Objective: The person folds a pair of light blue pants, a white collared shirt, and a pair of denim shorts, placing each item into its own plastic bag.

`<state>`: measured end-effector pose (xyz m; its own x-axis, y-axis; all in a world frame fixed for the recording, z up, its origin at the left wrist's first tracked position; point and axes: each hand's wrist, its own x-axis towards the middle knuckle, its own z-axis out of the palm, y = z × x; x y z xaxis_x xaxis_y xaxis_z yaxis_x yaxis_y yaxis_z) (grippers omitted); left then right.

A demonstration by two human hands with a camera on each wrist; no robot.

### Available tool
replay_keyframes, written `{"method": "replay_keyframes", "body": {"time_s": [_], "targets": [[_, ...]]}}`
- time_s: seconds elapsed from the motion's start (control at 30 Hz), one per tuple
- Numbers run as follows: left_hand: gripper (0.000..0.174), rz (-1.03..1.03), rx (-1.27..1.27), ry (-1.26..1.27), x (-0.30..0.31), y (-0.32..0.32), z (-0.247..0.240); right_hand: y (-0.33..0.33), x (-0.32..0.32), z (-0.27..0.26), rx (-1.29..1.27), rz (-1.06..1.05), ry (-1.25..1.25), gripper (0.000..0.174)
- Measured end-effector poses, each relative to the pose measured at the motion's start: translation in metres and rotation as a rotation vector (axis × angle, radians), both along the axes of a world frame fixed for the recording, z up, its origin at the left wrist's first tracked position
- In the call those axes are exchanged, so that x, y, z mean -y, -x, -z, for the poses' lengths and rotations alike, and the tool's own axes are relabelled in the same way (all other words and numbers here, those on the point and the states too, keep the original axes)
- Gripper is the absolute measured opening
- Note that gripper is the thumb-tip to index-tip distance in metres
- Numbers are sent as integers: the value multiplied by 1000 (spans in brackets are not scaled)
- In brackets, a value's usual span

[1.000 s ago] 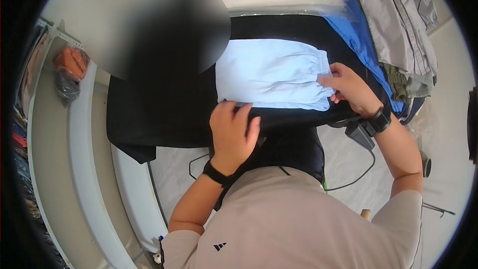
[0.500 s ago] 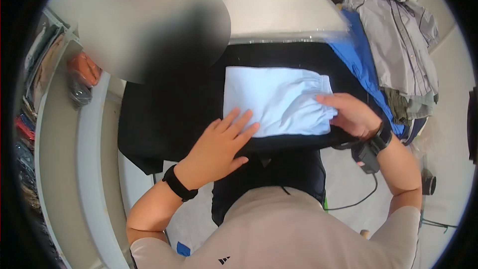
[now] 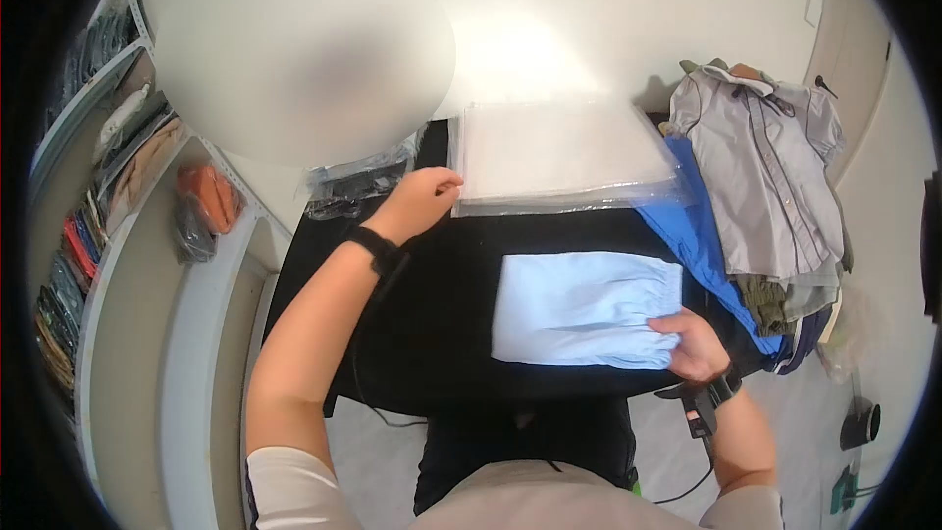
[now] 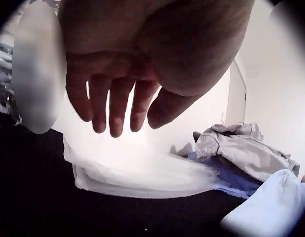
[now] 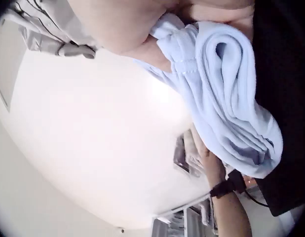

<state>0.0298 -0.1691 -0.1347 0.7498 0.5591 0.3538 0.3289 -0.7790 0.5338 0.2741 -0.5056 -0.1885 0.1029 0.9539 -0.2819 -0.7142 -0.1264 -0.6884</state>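
A folded light blue garment (image 3: 579,309) lies on the black-covered table, its gathered end to the right. My right hand (image 3: 693,345) grips that end, thumb on top; in the right wrist view the hand (image 5: 123,27) holds the garment (image 5: 211,113), whose rolled layers show. Over the far left part of the table, my left hand (image 3: 420,204) is at the left edge of a stack of clear plastic bags (image 3: 559,152). In the left wrist view its fingers (image 4: 115,108) hang loosely apart with nothing in them, in front of the pale bags (image 4: 137,177).
A grey shirt (image 3: 775,186) and blue cloth (image 3: 702,236) lie piled along the table's right side. Packed dark items (image 3: 358,182) rest at the back left corner. Shelves (image 3: 186,304) with bagged clothes and an orange bundle (image 3: 208,198) stand on the left.
My left hand has left the blue garment and moved away to the bag stack's left edge. The right hand still holds the gathered end. The head view has tilted up, showing more of the far side.
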Motion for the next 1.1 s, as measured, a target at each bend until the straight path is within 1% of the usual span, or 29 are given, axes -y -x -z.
{"method": "replay_keyframes", "body": {"time_s": [0.03,0.13,0.17,0.23,0.27,0.33,0.37,0.4,0.47,0.53,0.6,0.67,0.73,0.8,0.87,0.9,0.93,0.97,1.03,1.1], "targets": [[22,-9,-26,-75,-10,-9,9,-9,8,4,-9,36,-31,52],[27,-3,-183,-20,-16,-34,26,-34,29,14,-5,60,-22,53],[27,1,-181,-23,-19,-41,32,-33,31,14,-45,82,-14,53],[32,-104,-322,-173,-23,-53,45,-37,32,19,-114,78,19,52],[34,-153,-472,-197,-15,-57,36,-35,31,18,-118,83,20,52],[32,-148,-519,-208,-22,-62,45,-31,26,13,-147,107,-47,47],[30,-149,-562,-215,-23,-63,46,-34,27,16,-153,115,-53,47],[30,-143,-567,-225,-22,-64,48,-37,28,21,-137,107,-51,49],[15,-152,-501,-326,-23,-64,44,-39,28,27,-132,102,-64,51],[14,-170,-512,-330,-23,-64,37,-37,30,31,-117,152,-62,50],[13,-190,-523,-320,-20,-62,30,-35,30,27,-117,155,-70,50],[14,-243,-461,-416,-17,-63,23,-34,30,26,-109,160,-77,49],[15,-231,-435,-429,-9,-62,18,-35,30,27,-110,153,-95,46],[15,-219,-407,-437,2,-62,16,-35,29,28,-105,160,-106,47],[14,-182,-431,-512,16,-61,19,-34,33,31,-105,167,-109,48],[14,-178,-437,-505,29,-60,17,-34,38,36,-58,208,-171,50],[12,-137,-537,-479,42,-59,15,-34,43,39,-8,251,-234,52],[11,-95,-632,-453,56,-59,11,-31,50,36,13,354,-247,56],[12,-53,-619,-422,88,-59,2,-32,67,17,119,489,-291,59],[11,96,-593,-382,122,-57,-9,-46,91,5,192,535,-373,55]]}}
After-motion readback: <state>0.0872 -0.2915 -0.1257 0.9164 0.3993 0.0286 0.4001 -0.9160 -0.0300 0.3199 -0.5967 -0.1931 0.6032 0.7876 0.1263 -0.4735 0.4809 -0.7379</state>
